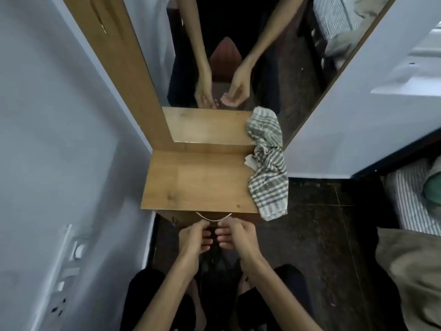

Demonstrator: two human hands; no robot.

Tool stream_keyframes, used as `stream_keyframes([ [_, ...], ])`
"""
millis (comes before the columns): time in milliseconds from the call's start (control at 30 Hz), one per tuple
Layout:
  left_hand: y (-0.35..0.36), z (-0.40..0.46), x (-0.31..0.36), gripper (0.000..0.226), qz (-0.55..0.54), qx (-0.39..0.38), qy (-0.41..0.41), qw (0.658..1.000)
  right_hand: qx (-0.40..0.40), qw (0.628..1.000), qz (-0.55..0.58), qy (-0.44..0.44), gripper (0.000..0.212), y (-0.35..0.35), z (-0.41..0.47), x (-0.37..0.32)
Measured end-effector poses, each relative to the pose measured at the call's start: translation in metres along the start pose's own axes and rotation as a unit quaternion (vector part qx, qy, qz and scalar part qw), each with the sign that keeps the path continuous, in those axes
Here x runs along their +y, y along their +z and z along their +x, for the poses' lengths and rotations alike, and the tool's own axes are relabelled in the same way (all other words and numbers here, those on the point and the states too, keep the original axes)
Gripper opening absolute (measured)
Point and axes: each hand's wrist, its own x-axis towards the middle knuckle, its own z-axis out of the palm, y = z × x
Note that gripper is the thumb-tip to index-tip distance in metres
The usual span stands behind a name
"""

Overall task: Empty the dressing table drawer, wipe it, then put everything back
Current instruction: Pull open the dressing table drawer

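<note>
Two hands, left [194,236] and right [235,235], fingers curled gripping one drawer handle [213,219]; one striped cloth [268,173] on tabletop [195,180].

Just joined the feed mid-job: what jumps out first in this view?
Both hands meet at the curved metal drawer handle on the dressing table's front edge, the left hand and right hand with fingers curled by it. A striped cloth drapes over the right side of the wooden tabletop. Behind, the mirror reflects the person's arms.
</note>
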Motion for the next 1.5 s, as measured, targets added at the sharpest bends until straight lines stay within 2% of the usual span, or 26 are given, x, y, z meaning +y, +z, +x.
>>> stream_keyframes([
  [133, 0.011, 0.031, -0.019, 0.031, -0.037, 0.017, 0.026, 0.999, 0.05, 0.998, -0.017, 0.02, 0.034, 0.009, 0.037, 0.041],
  [300, 0.025, 0.064, -0.03, 0.026, -0.053, 0.022, 0.079, 0.995, 0.054, 0.995, 0.078, -0.031, 0.019, 0.016, 0.07, 0.058],
  [500, 0.023, 0.073, -0.035, 0.022, -0.015, 0.023, 0.161, 0.987, 0.051, 0.991, 0.084, -0.091, 0.021, 0.02, 0.077, 0.068],
  [633, 0.008, 0.055, -0.064, 0.025, 0.037, 0.02, 0.173, 0.984, 0.03, 0.997, -0.016, -0.07, 0.025, 0.003, 0.05, 0.085],
  [733, -0.016, 0.027, -0.091, 0.038, 0.084, 0.037, 0.175, 0.98, -0.026, 0.987, -0.15, -0.053, 0.037, -0.017, 0.01, 0.093],
  [800, -0.032, 0.0, -0.106, 0.047, 0.132, 0.067, 0.231, 0.962, -0.036, 0.97, -0.215, -0.105, 0.035, -0.031, -0.015, 0.094],
  [900, -0.048, -0.04, -0.111, 0.047, 0.158, 0.109, 0.373, 0.908, 0.015, 0.933, -0.227, -0.279, 0.028, -0.041, -0.047, 0.09],
  [1000, -0.057, -0.057, -0.103, 0.036, 0.162, 0.138, 0.487, 0.847, 0.138, 0.851, -0.264, -0.431, 0.022, -0.038, -0.065, 0.081],
  [1033, -0.058, -0.057, -0.099, 0.033, 0.182, 0.142, 0.514, 0.826, 0.155, 0.819, -0.305, -0.461, 0.021, -0.036, -0.066, 0.079],
  [1067, -0.059, -0.055, -0.095, 0.029, 0.213, 0.14, 0.534, 0.806, 0.146, 0.795, -0.357, -0.469, 0.023, -0.035, -0.063, 0.079],
  [1100, -0.06, -0.052, -0.093, 0.026, 0.251, 0.136, 0.549, 0.786, 0.118, 0.786, -0.407, -0.449, 0.025, -0.034, -0.059, 0.08],
  [1200, -0.065, -0.049, -0.094, 0.016, 0.338, 0.127, 0.556, 0.749, 0.04, 0.799, -0.475, -0.367, 0.026, -0.037, -0.06, 0.093],
  [1333, -0.069, -0.057, -0.101, 0.028, 0.359, 0.126, 0.523, 0.763, 0.039, 0.809, -0.463, -0.361, 0.023, -0.041, -0.065, 0.102],
  [1500, -0.078, -0.066, -0.108, 0.031, 0.417, 0.121, 0.477, 0.765, 0.02, 0.805, -0.49, -0.333, 0.034, -0.045, -0.067, 0.109],
])
